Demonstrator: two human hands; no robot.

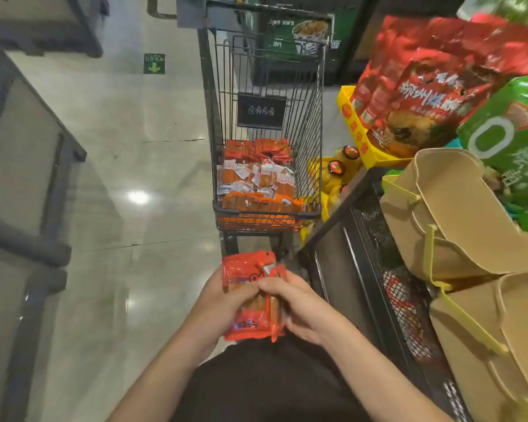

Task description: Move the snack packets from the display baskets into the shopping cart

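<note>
A bundle of red-orange snack packets [250, 300] sits between both my hands, close to my body and just short of the cart. My left hand [217, 303] grips the bundle from the left side, and my right hand [299, 309] grips it from the right with its fingers curled over the top. The black wire shopping cart [269, 213] stands straight ahead; many orange and red snack packets [256, 178] lie in its bottom. Tan display baskets [457, 220] stand on the black mesh rack to my right; I cannot see inside them.
The black mesh rack [387, 287] runs along my right side, with big red bags [430, 86] and green bags [512, 138] and a yellow tray [360, 138] behind it. Grey shelf frames [34, 166] line the left. Polished floor [141, 178] lies between.
</note>
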